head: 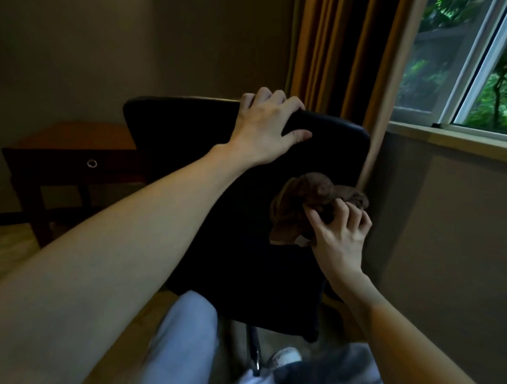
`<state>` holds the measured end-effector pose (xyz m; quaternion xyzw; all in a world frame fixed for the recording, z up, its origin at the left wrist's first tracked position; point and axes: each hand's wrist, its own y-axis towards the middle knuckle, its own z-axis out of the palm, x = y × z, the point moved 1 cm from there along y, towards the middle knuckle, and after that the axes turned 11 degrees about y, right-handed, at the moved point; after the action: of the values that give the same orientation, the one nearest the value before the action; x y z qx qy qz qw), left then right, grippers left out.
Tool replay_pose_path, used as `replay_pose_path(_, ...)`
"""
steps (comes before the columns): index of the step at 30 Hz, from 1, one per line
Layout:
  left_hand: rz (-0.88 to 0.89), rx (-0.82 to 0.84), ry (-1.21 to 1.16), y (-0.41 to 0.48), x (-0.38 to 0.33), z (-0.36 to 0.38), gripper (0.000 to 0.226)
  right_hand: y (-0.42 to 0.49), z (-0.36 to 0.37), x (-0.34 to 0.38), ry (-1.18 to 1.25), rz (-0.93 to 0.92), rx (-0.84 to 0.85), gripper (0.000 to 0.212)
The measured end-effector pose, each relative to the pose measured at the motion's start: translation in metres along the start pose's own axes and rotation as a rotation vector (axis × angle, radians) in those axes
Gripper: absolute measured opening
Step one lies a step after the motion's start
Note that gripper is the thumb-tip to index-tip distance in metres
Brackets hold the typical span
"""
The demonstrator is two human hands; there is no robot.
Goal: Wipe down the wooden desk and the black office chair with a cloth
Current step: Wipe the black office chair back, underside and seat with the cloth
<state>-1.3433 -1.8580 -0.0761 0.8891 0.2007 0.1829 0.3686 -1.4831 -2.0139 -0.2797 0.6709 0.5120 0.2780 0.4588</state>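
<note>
Nearest the camera, one pale trouser leg (181,341) and one light shoe (286,356) showed beside the chair's metal stem (254,352). The two bare forearms reached forward over them. The right hand (338,238) was raised with the wrist bent back, its fingers curled and bunched into one crumpled brown cloth (309,205), which it pressed against the rear face of the black office chair (217,219), toward the backrest's right edge. The left hand (266,132) lay farther up with the arm stretched nearly straight; its four fingers were hooked over the top edge of the backrest and its thumb was spread out flat on the rear face, gripping the chair. Beyond, at the left, stood the one wooden desk (76,136), with a single ring pull (91,163) on its drawer front. At the right hung an orange-brown curtain (346,51) beside one window (466,61). No writing or brand could be read anywhere.
</note>
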Motion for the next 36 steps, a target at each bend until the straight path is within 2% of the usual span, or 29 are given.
replay_pose_path(5,0.032,-0.085,0.049,0.027,-0.008,0.041,0.055,-0.035,0.048,-0.03,0.011,0.037,0.043,0.06)
replay_pose_path(8,0.112,-0.143,0.123,0.037,-0.007,0.063,0.064,-0.056,0.077,-0.048,0.036,0.105,0.064,0.065)
replay_pose_path(10,0.104,-0.191,0.195,0.035,0.008,0.076,0.067,-0.075,0.093,-0.058,0.082,0.159,0.118,0.071)
replay_pose_path(15,0.031,-0.303,0.278,0.02,0.063,0.098,0.063,-0.143,0.126,-0.082,0.172,0.296,0.486,0.091)
replay_pose_path(19,0.039,-0.311,0.298,0.034,0.043,0.11,0.06,-0.165,0.132,-0.084,0.224,0.335,0.803,0.072)
replay_pose_path(21,0.02,-0.303,0.287,0.036,0.035,0.113,0.06,-0.158,0.122,-0.082,0.298,0.401,0.751,0.066)
replay_pose_path(24,0.024,-0.279,0.264,0.035,0.029,0.107,0.06,-0.119,0.089,-0.084,0.353,0.402,0.518,0.063)
replay_pose_path(28,0.046,-0.214,0.154,0.026,0.033,0.092,0.058,-0.025,0.034,-0.075,0.439,0.364,0.055,0.073)
replay_pose_path(31,0.031,-0.152,0.017,0.018,0.048,0.076,0.056,0.054,-0.009,-0.068,0.321,0.207,-0.22,0.058)
replay_pose_path(33,-0.005,-0.084,-0.039,0.015,0.061,0.069,0.054,0.102,-0.029,-0.064,0.208,0.145,-0.272,0.048)
replay_pose_path(36,-0.097,-0.053,-0.064,0.011,0.074,0.069,0.051,0.146,-0.034,-0.056,0.045,0.011,-0.177,0.053)
